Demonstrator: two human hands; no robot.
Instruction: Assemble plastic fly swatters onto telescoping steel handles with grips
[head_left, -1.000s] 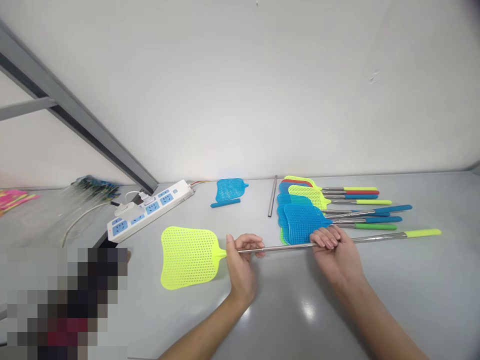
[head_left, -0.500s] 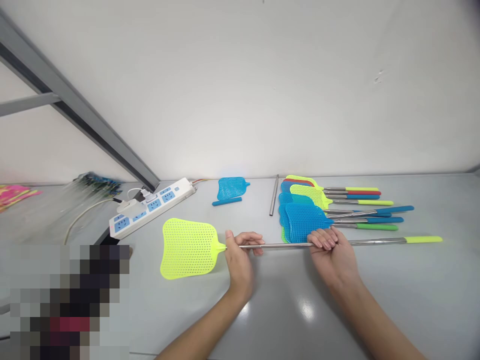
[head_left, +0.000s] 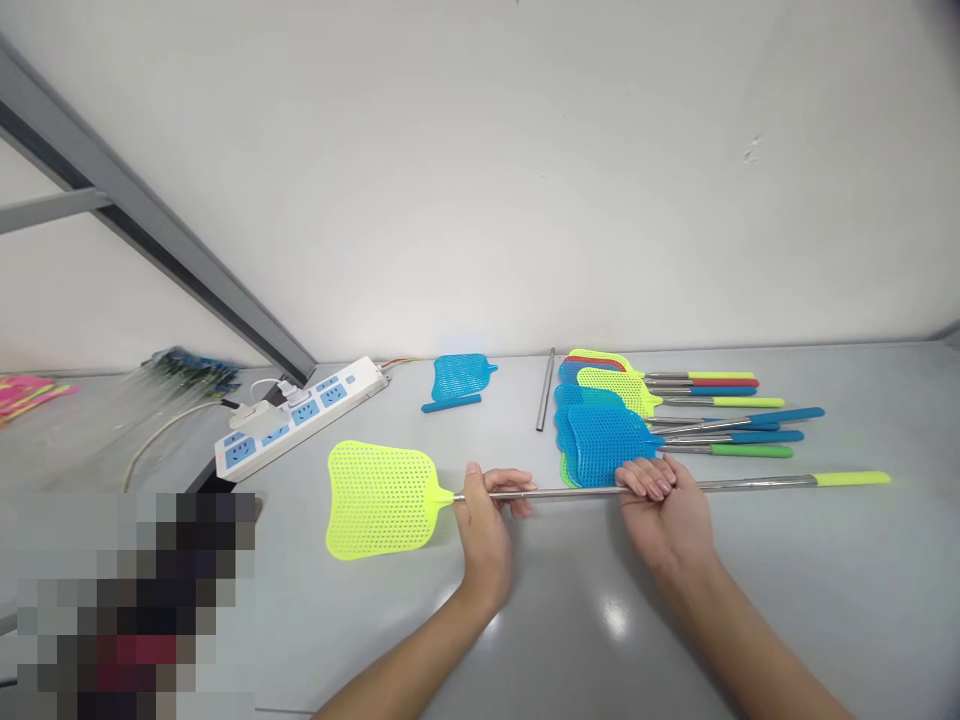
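Tabletop [head_left: 885, 575], flat, smooth, glossy grey; one counted. Over it, contact not certain, one long yellow-plastic and steel fly swatter [head_left: 574, 492] is held by both hands. Long axis is laid left to right, roughly crosswise to the view: perforated yellow head [head_left: 381, 500] at left end, slim yellow handle [head_left: 853, 479] at right. Head is best neared by left hand [head_left: 486, 535], placed just beside its neck, rod taken lightly between thumb and half-curled fingers. Rod is wrapped farther along by the curled fingers of right hand [head_left: 671, 520], palm turned up; handle lies well apart to its right. Neither hand has released. Beyond right hand, and nearer to it than to left, one multicoloured pile of mesh-plastic swatters with steel rods [head_left: 611, 440] is seen; eight handles counted: four blue, two yellow, one red, one green. Pile's heads are overlapped, so no exact count. Also: one long white plastic power strip with blue sockets [head_left: 304, 412], left; one loose blue perforated plastic head [head_left: 459, 378], one thin steel tube [head_left: 546, 390], one short blue stick-shaped piece [head_left: 451, 404], all at back.
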